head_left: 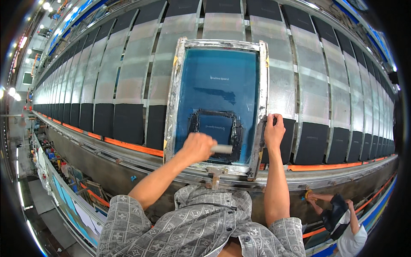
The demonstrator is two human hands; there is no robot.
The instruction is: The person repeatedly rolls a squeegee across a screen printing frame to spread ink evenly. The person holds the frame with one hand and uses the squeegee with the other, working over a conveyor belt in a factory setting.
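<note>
A silver screen-printing frame [178, 85] with blue mesh [220, 68] lies across the pallets in front of me, with small pale lettering and dark ink streaks. My left hand [198, 146] is closed on a pale squeegee [223, 149] over the inked dark rectangle at the mesh's lower part. My right hand [275, 130] grips the frame's right rail, fingers bent around its edge.
A long row of pallets [312, 94] with black fabric pieces [312, 145] curves to both sides. An orange rail [132, 145] runs beneath their near ends. At lower left are cluttered racks [81, 184]. A co-worker [342, 227] in a white top stands at lower right.
</note>
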